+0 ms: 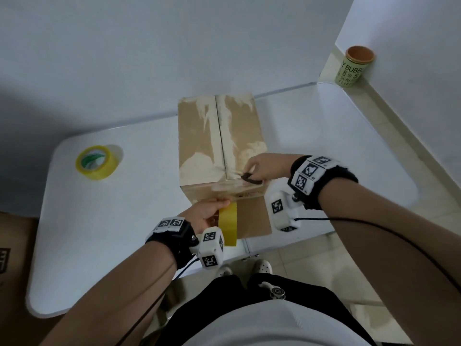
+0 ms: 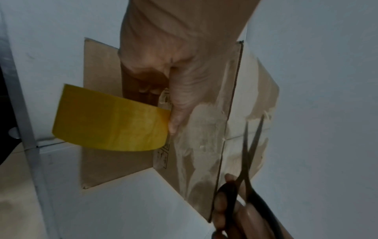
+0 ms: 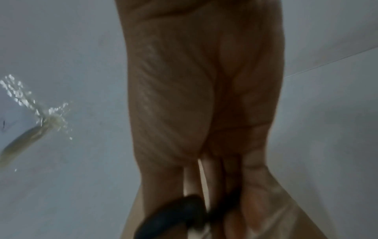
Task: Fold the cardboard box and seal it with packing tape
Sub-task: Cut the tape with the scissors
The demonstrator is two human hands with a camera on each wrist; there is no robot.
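Left hand [image 1: 208, 213] pinches a short yellow strip of packing tape [image 1: 228, 222] against the near face of the brown cardboard box [image 1: 220, 143], thumb on the tape's top end, remaining fingers curled; strip hangs loose below the hand, over an open flap at the box's near bottom. Right hand [image 1: 268, 167] grips black-handled scissors [image 1: 247, 177], fingers through the loops, at the near edge of the box top; left wrist view shows the blades [image 2: 250, 145] parted, tips pointing along the centre seam. Box stands at table centre, top flaps closed, seam running 12 to 6 o'clock, surface scuffed with pale patches of torn paper. White folding table [image 1: 104, 233] carries the box. Yellow packing tape roll [image 1: 96, 161] lies flat at 9 o'clock from the box, well apart. Green cylindrical container with orange rim [image 1: 355, 66] sits on the floor by the wall at 1 o'clock. Right wrist view is blurred, shows only palm and a dark handle loop.
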